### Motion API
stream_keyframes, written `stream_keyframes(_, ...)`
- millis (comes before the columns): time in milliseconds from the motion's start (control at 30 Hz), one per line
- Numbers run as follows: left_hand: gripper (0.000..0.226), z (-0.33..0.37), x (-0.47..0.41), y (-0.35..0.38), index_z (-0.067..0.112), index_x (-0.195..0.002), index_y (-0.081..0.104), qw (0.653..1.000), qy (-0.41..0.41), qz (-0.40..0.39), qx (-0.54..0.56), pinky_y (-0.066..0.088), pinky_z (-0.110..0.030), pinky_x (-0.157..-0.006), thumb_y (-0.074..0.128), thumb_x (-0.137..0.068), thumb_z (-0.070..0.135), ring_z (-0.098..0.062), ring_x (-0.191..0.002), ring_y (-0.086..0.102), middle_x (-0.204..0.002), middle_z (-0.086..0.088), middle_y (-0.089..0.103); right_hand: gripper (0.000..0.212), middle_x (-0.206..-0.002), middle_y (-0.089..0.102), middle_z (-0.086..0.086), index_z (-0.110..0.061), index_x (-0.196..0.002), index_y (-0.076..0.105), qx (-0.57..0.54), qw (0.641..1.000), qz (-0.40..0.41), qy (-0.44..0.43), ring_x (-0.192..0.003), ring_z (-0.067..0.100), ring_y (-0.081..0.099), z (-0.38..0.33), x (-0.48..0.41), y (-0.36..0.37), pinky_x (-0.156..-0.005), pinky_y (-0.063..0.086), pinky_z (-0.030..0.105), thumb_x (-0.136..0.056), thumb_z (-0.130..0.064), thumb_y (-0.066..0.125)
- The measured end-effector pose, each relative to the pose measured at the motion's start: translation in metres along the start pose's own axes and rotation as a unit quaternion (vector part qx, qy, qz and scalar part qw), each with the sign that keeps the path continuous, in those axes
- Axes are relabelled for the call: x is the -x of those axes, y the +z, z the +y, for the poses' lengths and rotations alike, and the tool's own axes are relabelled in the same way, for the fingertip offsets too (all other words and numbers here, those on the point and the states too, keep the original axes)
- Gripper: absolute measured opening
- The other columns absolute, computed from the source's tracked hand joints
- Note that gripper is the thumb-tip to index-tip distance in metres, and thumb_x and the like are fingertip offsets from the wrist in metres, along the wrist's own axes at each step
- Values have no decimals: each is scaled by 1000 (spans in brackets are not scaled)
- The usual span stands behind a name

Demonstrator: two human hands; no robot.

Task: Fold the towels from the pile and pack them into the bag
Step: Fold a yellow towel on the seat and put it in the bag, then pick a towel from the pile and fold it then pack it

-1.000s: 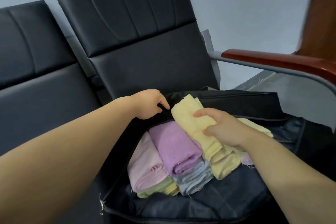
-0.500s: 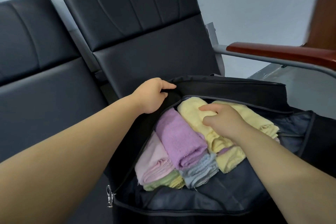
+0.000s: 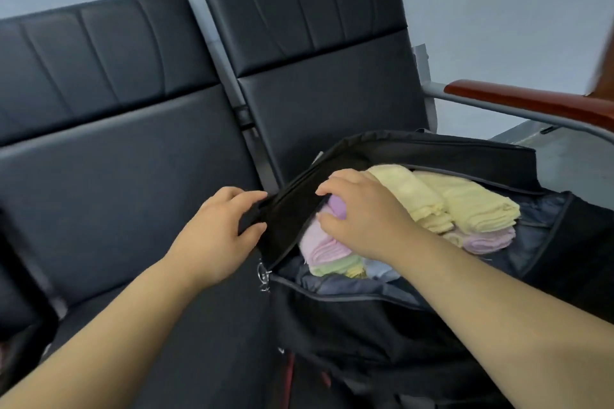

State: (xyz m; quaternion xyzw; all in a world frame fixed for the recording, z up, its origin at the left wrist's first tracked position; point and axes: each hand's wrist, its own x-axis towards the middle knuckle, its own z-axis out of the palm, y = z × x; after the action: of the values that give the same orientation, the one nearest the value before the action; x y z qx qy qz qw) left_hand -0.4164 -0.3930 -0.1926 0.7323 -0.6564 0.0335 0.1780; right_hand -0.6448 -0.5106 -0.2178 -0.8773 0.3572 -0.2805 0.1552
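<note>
A black bag (image 3: 382, 335) lies open on the right-hand black seat, with several folded towels inside. Two yellow towels (image 3: 465, 202) lie side by side at the back. A purple towel (image 3: 337, 211) and a pink towel (image 3: 319, 242) lie at the left, with green and pale blue ones beneath. My left hand (image 3: 226, 229) grips the bag's left zip edge and holds it back. My right hand (image 3: 362, 212) lies over the purple towel, its fingers curled round the towel's far end. Most of that towel is hidden under my hand.
Two black padded seat backs (image 3: 315, 43) stand behind the bag, and the left seat (image 3: 116, 192) is beside it. A chair arm with a red-brown wooden rest (image 3: 531, 103) on a grey metal tube crosses the right. A metal zip pull (image 3: 264, 276) hangs at the bag's left corner.
My right hand let go of the yellow towel, now lying in the bag, and moved left onto the purple towel. My left hand slid down the bag's edge. The view swung left.
</note>
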Motion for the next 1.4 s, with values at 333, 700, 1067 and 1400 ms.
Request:
stream_keyframes(333, 53, -157, 242, -100, 32, -140, 55, 969, -214, -14, -119, 49, -37, -95, 69, -90, 44, -20, -114, 56, -127, 6, 53, 47, -155, 36, -11, -36, -141, 51, 18, 967, -199, -158, -140, 17, 35, -212, 40, 110, -112, 36, 37, -95, -45, 58)
stream_keyframes(700, 64, -289, 447, -160, 29, -139, 59, 886, -453, 65, -76, 41, -40, -104, 77, -81, 49, -28, -124, 53, -134, -4, 55, 50, -145, 44, -4, -32, -141, 51, -19, 901, -364, -233, -128, 20, 49, -411, 40, 258, -104, 46, 37, -93, -41, 62)
stream_keyframes(1067, 65, -343, 469, -144, 36, -144, 51, 869, -481, 111, 19, 32, -21, -87, 78, -84, 42, -6, -101, 43, -126, 11, 41, 72, -138, 51, -7, -34, -151, 41, -206, 885, -392, -145, -122, 15, 51, -539, 12, 365, -93, 40, 27, -86, -41, 71)
stream_keyframes(1400, 44, -352, 465, -150, 37, -131, 62, 869, -487, 83, -26, 34, -27, -78, 71, -90, 25, -16, -104, 60, -112, 9, 64, 29, -98, 63, -20, -27, -114, 73, -218, 875, -360, -238, -79, -6, 54, -529, 19, 375, -72, 38, 10, -88, -14, 71)
